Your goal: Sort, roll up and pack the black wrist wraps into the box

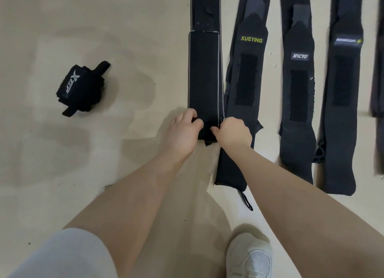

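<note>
A: Status on the hands?

B: Both on the near end of the grey-edged wrap (204,74). Left hand (182,132) has fingers curled over the wrap's left corner, gripping it. Right hand (233,132) pinches the right corner, thumb tucked in toward the middle. The wrap end between them looks folded up into a first turn, a small black tab sticking out below it.

A: Where does that wrap lie?

B: Flat on the pale floor (83,174), running straight away from the person, leftmost of the laid-out row. Far end runs out of the top of the view.

A: Rest of the row?

B: Just beside it on the right, the XUEYING wrap (246,74), yellow lettering, its near end passing under the right forearm, thumb loop trailing on the floor. Then a wrap with two white logo tags (298,90). Then one with a white label and yellow mark (342,90). Another dark strip (377,80) at the right edge, mostly cut off. All flat, side by side, hook-and-loop patches facing up on three of them.

A: Anything finished?

B: One rolled wrap (81,88), white lettering on it, well apart to the left on the floor, strap ends poking out both sides.

A: Other stuff?

B: White shoe (251,255) at bottom, light grey shorts (62,257) over the knee at bottom left.
</note>
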The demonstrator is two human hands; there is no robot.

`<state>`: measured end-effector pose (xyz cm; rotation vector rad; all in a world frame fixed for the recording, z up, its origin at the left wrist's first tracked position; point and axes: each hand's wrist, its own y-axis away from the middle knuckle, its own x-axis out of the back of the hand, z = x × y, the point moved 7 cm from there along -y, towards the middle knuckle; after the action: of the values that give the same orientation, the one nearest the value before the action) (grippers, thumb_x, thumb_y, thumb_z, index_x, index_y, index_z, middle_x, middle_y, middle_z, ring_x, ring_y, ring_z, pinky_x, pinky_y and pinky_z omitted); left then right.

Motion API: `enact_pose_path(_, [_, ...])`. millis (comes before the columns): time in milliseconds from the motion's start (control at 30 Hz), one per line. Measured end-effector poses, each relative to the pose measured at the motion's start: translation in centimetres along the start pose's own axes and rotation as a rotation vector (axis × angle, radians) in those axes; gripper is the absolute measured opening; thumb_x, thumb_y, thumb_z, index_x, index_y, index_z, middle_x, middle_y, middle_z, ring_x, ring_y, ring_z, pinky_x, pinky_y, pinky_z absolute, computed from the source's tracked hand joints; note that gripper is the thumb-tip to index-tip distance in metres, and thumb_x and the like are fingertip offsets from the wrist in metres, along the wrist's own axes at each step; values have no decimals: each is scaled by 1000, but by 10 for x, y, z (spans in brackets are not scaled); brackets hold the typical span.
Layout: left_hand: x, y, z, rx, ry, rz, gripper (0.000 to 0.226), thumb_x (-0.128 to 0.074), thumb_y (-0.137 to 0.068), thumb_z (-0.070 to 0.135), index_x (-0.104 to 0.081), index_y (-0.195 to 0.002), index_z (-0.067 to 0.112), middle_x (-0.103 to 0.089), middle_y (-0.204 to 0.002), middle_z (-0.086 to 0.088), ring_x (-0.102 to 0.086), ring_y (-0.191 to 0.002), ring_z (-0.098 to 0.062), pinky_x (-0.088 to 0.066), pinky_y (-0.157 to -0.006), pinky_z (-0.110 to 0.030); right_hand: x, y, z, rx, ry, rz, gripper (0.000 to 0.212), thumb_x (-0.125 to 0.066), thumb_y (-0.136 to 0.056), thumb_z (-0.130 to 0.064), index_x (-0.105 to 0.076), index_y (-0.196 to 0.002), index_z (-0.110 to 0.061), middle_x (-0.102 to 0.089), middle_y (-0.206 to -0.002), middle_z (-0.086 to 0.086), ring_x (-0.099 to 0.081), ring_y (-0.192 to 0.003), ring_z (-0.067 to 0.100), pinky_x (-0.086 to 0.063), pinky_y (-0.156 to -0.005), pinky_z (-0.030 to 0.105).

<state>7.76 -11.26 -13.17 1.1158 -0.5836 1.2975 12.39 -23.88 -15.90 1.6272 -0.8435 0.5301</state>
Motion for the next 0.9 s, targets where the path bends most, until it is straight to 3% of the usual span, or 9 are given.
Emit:
enact_pose_path(67, [-2, 4, 10, -186, -144, 34, 24, -64, -86, 25, -66, -97, 3, -58, -106, -10, -54, -101, -30, -39, -83, -35, 7, -5, 5, -62, -92, -7, 33, -65, -87, -37, -46, -90, -10, -52, -88, 4, -53, -80, 25, -42, -63, 33])
enact_pose_path(133, [-7, 9, 11, -285, -194, 4, 32, -82, -66, 27, -70, -86, 5, -64, -92, -9, -63, -86, -28, -48, -77, -33, 13, -7, 5, -38, -64, 2, 40, -67, -85, -36, -43, -104, -11, -49, -93, 5, -52, -83, 25, -42, -64, 35])
enact_pose_path(233, [-10, 6, 4, -266, -193, 12, 32, -87, -54, 13, -71, -81, 8, -66, -80, -6, -65, -71, -26, -51, -65, -30, 15, 3, -20, 344, 124, 166, 19, -64, -86, -16, -52, -99, -8, -49, -96, 8, -52, -81, 25, -40, -58, 32])
enact_pose_path(367, [-1, -7, 8, -193, -49, 1, 23, -69, -80, 5, -63, -102, 2, -65, -85, -14, -63, -73, -35, -51, -56, -38, 5, 16, -24, 714, 269, 283, 29, -76, -58, 9, -69, -84, -2, -63, -83, 13, -59, -66, 32, -42, -51, 30])
enact_pose_path(467, [0, -17, 3, -70, -113, -79, 21, -46, -97, 19, -46, -117, 12, -59, -102, -7, -57, -88, -30, -45, -67, -39, 11, 23, -19, 754, 261, 238, 23, -67, -80, -11, -67, -101, -2, -68, -91, 13, -62, -75, 34, -49, -62, 35])
enact_pose_path(567, [3, -22, 3, -56, -98, -84, 19, -46, -97, 20, -47, -115, 14, -56, -106, -4, -54, -88, -25, -45, -69, -38, 14, 22, -20, 674, 252, 159, 37, -64, -87, -18, -55, -120, -5, -66, -96, 14, -59, -82, 34, -44, -67, 36])
enact_pose_path(700, [8, -28, -7, 146, 121, -30, 14, -52, -90, 18, -50, -103, 14, -54, -91, 6, -53, -74, -11, -38, -65, -31, 15, 15, -33, 697, 397, 242, 38, -83, -60, -3, -66, -93, -13, -64, -89, 10, -60, -78, 31, -39, -56, 29])
enact_pose_path(800, [10, -37, 1, 59, -57, -51, 19, -49, -95, 22, -60, -110, 17, -54, -112, -4, -52, -99, -22, -36, -77, -31, 22, 14, -40, 706, 457, 291, 30, -84, -54, -5, -69, -79, -13, -62, -109, 14, -59, -92, 34, -43, -61, 32])
enact_pose_path(900, [15, -46, -3, 80, -113, -46, 26, -48, -97, 26, -63, -118, 20, -53, -118, -3, -40, -115, -26, -31, -89, -34, 25, 19, -40, 864, 601, 327, 23, -81, -64, -19, -71, -83, -11, -62, -107, 9, -57, -92, 29, -39, -71, 35])
